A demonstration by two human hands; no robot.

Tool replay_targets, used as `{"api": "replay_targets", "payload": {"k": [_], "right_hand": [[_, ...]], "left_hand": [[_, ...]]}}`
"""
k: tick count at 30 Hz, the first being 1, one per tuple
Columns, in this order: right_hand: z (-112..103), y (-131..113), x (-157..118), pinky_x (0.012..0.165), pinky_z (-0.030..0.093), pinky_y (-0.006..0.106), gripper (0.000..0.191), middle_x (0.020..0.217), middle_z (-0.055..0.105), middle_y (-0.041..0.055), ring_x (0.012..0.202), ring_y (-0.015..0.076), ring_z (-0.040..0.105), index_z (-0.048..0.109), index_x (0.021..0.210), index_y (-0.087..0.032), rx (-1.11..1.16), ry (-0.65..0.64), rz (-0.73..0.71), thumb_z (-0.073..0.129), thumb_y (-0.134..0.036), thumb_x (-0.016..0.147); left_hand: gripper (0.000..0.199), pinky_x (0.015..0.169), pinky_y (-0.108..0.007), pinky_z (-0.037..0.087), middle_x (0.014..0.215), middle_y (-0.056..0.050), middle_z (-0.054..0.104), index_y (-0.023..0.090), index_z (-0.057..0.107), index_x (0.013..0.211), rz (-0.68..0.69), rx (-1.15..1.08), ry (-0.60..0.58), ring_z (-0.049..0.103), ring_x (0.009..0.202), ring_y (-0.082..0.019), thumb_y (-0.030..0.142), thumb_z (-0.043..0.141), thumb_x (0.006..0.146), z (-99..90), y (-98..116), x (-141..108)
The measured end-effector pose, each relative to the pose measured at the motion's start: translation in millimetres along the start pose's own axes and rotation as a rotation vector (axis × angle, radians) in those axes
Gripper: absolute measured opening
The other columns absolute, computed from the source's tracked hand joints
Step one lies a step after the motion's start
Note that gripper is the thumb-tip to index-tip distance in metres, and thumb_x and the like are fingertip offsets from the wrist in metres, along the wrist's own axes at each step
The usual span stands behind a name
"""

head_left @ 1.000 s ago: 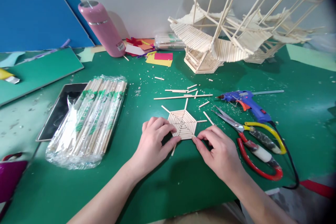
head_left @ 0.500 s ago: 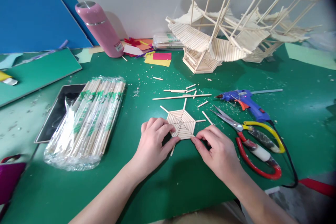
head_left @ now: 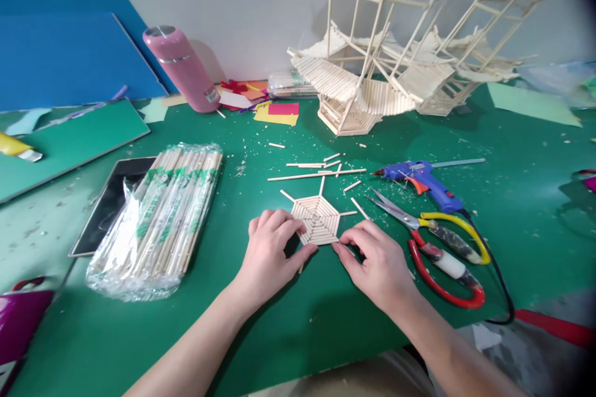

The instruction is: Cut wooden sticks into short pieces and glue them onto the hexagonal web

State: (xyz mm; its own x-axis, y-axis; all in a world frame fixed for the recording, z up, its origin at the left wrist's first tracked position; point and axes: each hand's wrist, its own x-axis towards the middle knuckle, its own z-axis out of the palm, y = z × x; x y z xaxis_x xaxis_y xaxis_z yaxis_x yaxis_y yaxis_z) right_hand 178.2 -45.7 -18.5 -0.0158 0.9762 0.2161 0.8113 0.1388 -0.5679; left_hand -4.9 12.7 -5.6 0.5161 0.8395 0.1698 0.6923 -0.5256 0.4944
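Observation:
A small hexagonal panel of thin wooden sticks (head_left: 317, 218), laid in rings like a web, lies flat on the green table (head_left: 261, 347). Several longer sticks jut from its corners. My left hand (head_left: 272, 251) grips its left and lower-left edge, thumb at the bottom and fingers at the side. At the lower-right corner, my right hand (head_left: 377, 260) pinches with thumb and index finger; a spoke there is hidden under the fingers. Loose cut sticks (head_left: 316, 174) lie just behind the panel. One short stick (head_left: 359, 207) lies near my right fingers.
Right of my hand are scissors (head_left: 405, 217) with red and yellow handles and a blue glue gun (head_left: 421, 180). A bag of wooden sticks (head_left: 158, 217) lies left on a black tablet-like slab (head_left: 109, 208). Behind stand a pink flask (head_left: 184, 71) and a stick-built pavilion model (head_left: 354, 87).
The head view has tilted up slightly and shifted, showing more of the model's upper roofs. Both hands stay at the panel's lower edge, with barely any change in grip.

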Motion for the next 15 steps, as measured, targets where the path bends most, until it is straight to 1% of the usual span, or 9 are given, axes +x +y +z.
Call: {"api": "replay_targets", "payload": {"k": [6,9,12,15], "right_hand": [[1.6,-1.5,0.5,0.063,0.041,0.026,0.012,0.071,0.055,0.0022,0.068,0.0148,0.054,0.057,0.070,-0.019,0.036,0.032,-0.006,0.052,-0.022,0.081],[-0.8,-2.3,-0.1,0.059,0.040,0.024,0.009,0.071,0.054,0.0016,0.065,0.0137,0.053,0.057,0.071,-0.019,0.084,0.081,-0.016,0.054,-0.020,0.079],[-7.3,-1.3,-2.7,0.056,0.041,0.023,0.005,0.075,0.053,0.0018,0.062,0.0114,0.050,0.056,0.080,-0.018,0.152,0.198,-0.024,0.052,-0.020,0.080],[-13.2,0.7,-6.5,0.054,0.042,0.022,0.009,0.075,0.050,0.0013,0.058,0.0101,0.047,0.051,0.091,-0.017,0.215,0.344,-0.037,0.047,-0.018,0.083]], "left_hand": [[0.016,0.073,-0.036,0.034,0.085,-0.004,0.058,0.019,0.057,0.085,0.015,0.030,-0.003,0.047,0.082,-0.020,0.033,0.058,0.077,0.3,0.3,-0.5],[0.016,0.073,-0.035,0.034,0.084,-0.004,0.058,0.019,0.058,0.084,0.026,0.035,0.015,0.047,0.082,-0.020,0.033,0.058,0.077,0.1,0.8,-1.1],[0.015,0.072,-0.035,0.035,0.082,-0.004,0.059,0.019,0.058,0.082,0.051,0.030,0.049,0.048,0.081,-0.020,0.033,0.056,0.078,0.8,0.4,-1.8],[0.012,0.070,-0.034,0.038,0.078,-0.004,0.060,0.018,0.058,0.080,0.063,0.018,0.127,0.050,0.077,-0.018,0.029,0.052,0.080,2.1,-0.9,-2.3]]}}
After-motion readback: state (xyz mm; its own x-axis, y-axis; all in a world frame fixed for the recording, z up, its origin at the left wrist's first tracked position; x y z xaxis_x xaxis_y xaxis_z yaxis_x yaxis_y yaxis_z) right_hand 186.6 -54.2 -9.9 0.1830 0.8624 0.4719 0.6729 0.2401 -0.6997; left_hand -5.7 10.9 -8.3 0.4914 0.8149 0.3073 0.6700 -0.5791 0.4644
